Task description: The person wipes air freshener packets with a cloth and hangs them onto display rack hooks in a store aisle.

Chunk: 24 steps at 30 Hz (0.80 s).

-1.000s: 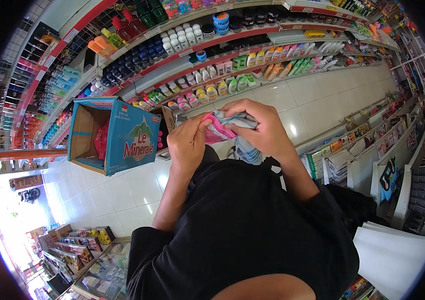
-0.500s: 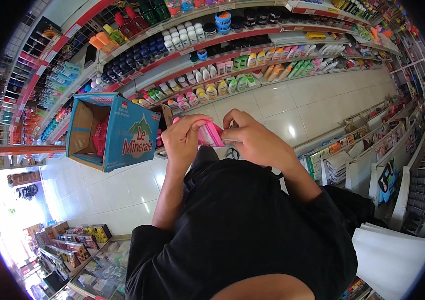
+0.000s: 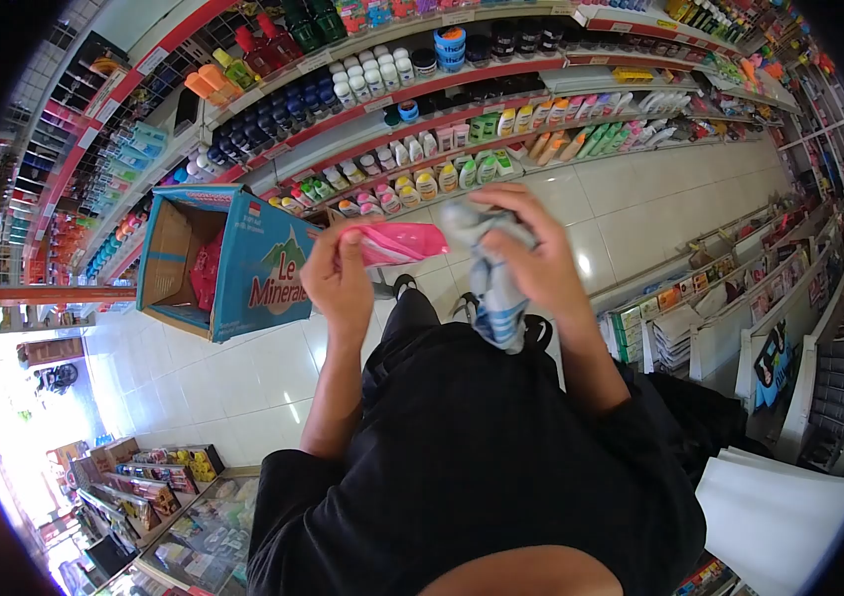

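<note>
My left hand (image 3: 340,278) pinches one end of a flat, shiny pink packet (image 3: 404,241), which points to the right. Beside the packet's free end, my right hand (image 3: 533,250) is closed on a grey-white cloth with blue stripes (image 3: 499,306). The cloth hangs down in front of my black shirt, its top bunched and slightly blurred. To the left, a blue Le Minerale carton (image 3: 268,248) lies with its open side facing left. Something pink (image 3: 207,273) shows inside it.
Curved shelves (image 3: 382,99) of bottles and jars run along the far side. Magazine racks (image 3: 710,308) stand at the right, near white sheets (image 3: 774,512). A glass display case (image 3: 204,526) is at lower left. Tiled floor (image 3: 243,397) lies below.
My right hand has come away from the pink packet, moving right and showing the striped cloth. The packet now stretches out flat from my left hand.
</note>
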{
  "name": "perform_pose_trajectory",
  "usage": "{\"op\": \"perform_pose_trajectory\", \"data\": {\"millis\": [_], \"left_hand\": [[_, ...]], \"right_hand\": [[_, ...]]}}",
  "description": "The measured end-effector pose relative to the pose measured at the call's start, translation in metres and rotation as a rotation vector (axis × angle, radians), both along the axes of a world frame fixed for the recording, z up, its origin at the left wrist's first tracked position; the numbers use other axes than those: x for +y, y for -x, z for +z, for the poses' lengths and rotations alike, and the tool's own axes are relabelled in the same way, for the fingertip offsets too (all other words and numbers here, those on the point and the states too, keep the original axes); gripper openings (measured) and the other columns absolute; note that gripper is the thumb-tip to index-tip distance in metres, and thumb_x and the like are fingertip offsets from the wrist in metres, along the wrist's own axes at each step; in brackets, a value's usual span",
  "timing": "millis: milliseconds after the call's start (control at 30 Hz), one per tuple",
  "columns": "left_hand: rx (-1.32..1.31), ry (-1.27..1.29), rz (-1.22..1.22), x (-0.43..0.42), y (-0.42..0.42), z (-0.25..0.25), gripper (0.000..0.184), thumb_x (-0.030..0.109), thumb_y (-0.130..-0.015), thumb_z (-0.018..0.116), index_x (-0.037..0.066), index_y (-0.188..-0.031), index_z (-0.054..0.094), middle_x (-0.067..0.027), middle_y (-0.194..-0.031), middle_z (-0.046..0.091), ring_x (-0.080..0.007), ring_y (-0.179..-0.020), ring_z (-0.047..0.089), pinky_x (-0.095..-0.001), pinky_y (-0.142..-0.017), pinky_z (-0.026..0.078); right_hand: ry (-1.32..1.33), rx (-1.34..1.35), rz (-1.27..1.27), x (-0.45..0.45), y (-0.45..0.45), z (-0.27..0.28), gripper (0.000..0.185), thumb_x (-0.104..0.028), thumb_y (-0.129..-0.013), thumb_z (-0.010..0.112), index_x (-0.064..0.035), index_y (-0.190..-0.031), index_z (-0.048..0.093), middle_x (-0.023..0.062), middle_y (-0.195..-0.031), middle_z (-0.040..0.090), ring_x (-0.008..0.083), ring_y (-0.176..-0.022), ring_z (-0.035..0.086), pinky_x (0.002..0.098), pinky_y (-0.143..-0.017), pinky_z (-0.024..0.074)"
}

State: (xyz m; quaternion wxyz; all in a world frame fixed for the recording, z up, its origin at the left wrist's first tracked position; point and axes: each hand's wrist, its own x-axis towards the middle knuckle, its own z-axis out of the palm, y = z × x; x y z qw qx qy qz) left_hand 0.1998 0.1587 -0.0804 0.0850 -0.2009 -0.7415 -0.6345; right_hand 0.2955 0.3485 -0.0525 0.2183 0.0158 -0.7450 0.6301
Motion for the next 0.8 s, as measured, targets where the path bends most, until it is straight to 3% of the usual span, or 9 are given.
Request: {"op": "perform_pose_trajectory", "data": {"millis": [67, 133, 267, 333, 500, 567, 600, 700, 800], "left_hand": [[0.049, -0.066, -0.044, 0.010, -0.010, -0.002, 0.018, 0.011, -0.096, 0.049, -0.004, -0.093, 0.059, -0.0130, -0.089, 0.067, -0.0190, -0.085, 0.063, -0.0291, -0.080, 0.048], [0.106, -0.124, -0.113, 0.011, -0.015, -0.001, 0.020, 0.013, -0.096, 0.049, -0.004, -0.093, 0.058, -0.0144, -0.093, 0.066, -0.0219, -0.090, 0.063, -0.0333, -0.084, 0.048], [0.324, -0.138, -0.089, 0.002, -0.004, -0.007, 0.022, 0.014, -0.097, 0.048, -0.003, -0.087, 0.058, -0.0140, -0.099, 0.065, -0.0228, -0.095, 0.061, -0.0336, -0.086, 0.046], [0.003, -0.384, -0.133, -0.007, -0.002, -0.022, 0.026, 0.022, -0.100, 0.042, 0.001, -0.091, 0.054, -0.0147, -0.117, 0.057, -0.0224, -0.112, 0.052, -0.0367, -0.096, 0.039], [-0.550, -0.685, 0.088, -0.005, 0.000, -0.032, 0.029, 0.035, -0.099, 0.042, 0.008, -0.110, 0.046, -0.0112, -0.133, 0.044, -0.0236, -0.128, 0.037, -0.0461, -0.105, 0.027], [-1.356, -0.786, -0.068, -0.026, 0.016, -0.041, 0.040, 0.043, -0.096, 0.044, 0.008, -0.117, 0.046, -0.0113, -0.133, 0.043, -0.0242, -0.129, 0.035, -0.0528, -0.106, 0.024], [-1.500, -0.760, -0.344, -0.034, 0.017, -0.032, 0.049, 0.045, -0.095, 0.046, 0.007, -0.126, 0.045, -0.0132, -0.129, 0.049, -0.0249, -0.123, 0.044, -0.0523, -0.105, 0.031], [-1.535, -1.004, -0.650, -0.042, 0.033, -0.037, 0.049, 0.042, -0.095, 0.046, 0.006, -0.128, 0.046, -0.0148, -0.119, 0.057, -0.0262, -0.111, 0.055, -0.0480, -0.098, 0.042], [-1.324, -0.879, -0.535, -0.058, 0.055, -0.015, 0.046, 0.038, -0.096, 0.046, 0.003, -0.127, 0.048, -0.0140, -0.115, 0.060, -0.0259, -0.104, 0.060, -0.0419, -0.094, 0.047]], "right_hand": [[-0.037, 0.074, -0.047, -0.019, 0.009, 0.001, 0.034, -0.007, -0.080, 0.065, -0.0010, -0.113, 0.060, 0.0090, -0.109, 0.061, 0.0205, -0.106, 0.055, 0.0308, -0.093, 0.0402], [-0.315, -0.013, 0.054, -0.028, 0.015, -0.010, 0.038, 0.002, -0.068, 0.069, -0.0042, -0.106, 0.064, 0.0098, -0.102, 0.063, 0.0279, -0.100, 0.057, 0.0353, -0.089, 0.0435], [-0.455, 0.146, -0.068, -0.017, 0.021, -0.026, 0.035, 0.005, -0.061, 0.069, -0.0046, -0.094, 0.065, 0.0083, -0.096, 0.063, 0.0287, -0.090, 0.058, 0.0354, -0.077, 0.0468], [-0.502, 0.323, -0.155, -0.017, 0.026, -0.025, 0.035, 0.008, -0.054, 0.067, -0.0045, -0.087, 0.065, 0.0063, -0.089, 0.063, 0.0253, -0.082, 0.059, 0.0333, -0.069, 0.0475], [-0.585, 0.355, -0.157, -0.032, 0.031, -0.040, 0.034, 0.007, -0.055, 0.067, -0.0057, -0.087, 0.066, 0.0056, -0.086, 0.063, 0.0251, -0.080, 0.059, 0.0334, -0.068, 0.0479], [-0.604, 0.387, -0.185, -0.040, 0.029, -0.036, 0.033, 0.006, -0.056, 0.067, -0.0060, -0.087, 0.066, 0.0052, -0.086, 0.063, 0.0249, -0.080, 0.060, 0.0335, -0.068, 0.0479], [-0.635, 0.436, -0.170, -0.045, 0.029, -0.031, 0.033, 0.006, -0.057, 0.067, -0.0063, -0.087, 0.066, 0.0048, -0.087, 0.063, 0.0248, -0.081, 0.060, 0.0335, -0.068, 0.0480], [-0.682, 0.445, -0.035, -0.062, 0.029, -0.021, 0.033, 0.005, -0.058, 0.067, -0.0065, -0.088, 0.066, 0.0048, -0.090, 0.062, 0.0245, -0.083, 0.059, 0.0334, -0.070, 0.0483], [-0.692, 0.267, 0.149, -0.072, 0.037, -0.011, 0.033, 0.003, -0.060, 0.068, -0.0066, -0.091, 0.065, 0.0054, -0.095, 0.062, 0.0241, -0.086, 0.059, 0.0335, -0.075, 0.0482]]}}
